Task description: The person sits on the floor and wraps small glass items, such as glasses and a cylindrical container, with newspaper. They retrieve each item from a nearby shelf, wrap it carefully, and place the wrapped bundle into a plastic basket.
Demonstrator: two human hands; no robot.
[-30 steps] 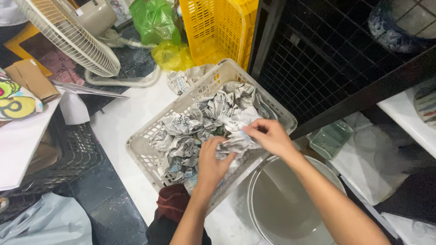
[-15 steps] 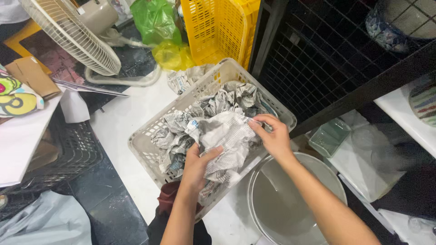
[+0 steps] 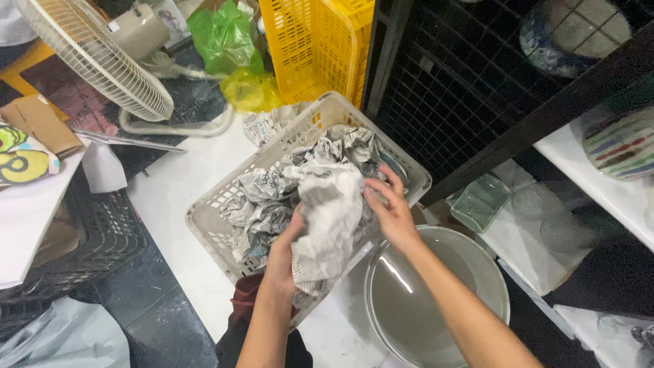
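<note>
Head view. Left hand (image 3: 285, 253) closed on the lower left edge of a crumpled newspaper sheet (image 3: 332, 221), thumb on top, fingers hidden beneath. Right hand (image 3: 390, 208) gripping the same sheet at its upper right edge, fingers curled over the paper. Sheet held between both hands, partly spread, hanging over the near right rim of a pale plastic basket (image 3: 208, 225). Basket set askew on a white floor surface (image 3: 180, 182), filled with more crumpled newspaper wads (image 3: 257, 206). Round grey metal basin (image 3: 436, 300) just beside the basket's near right corner, under the right forearm. Yellow plastic crate (image 3: 315, 45) standing past the basket's far corner, green plastic bag (image 3: 225, 39) and yellow bag (image 3: 251, 90) to its left. Pedestal fan (image 3: 95, 58) lying at the far left. Black wire-mesh rack (image 3: 449, 88) along the basket's far right side. Square green glass dish (image 3: 481, 202) low beside the rack. Striped plate (image 3: 623, 144) on a white shelf at the right edge.
</note>
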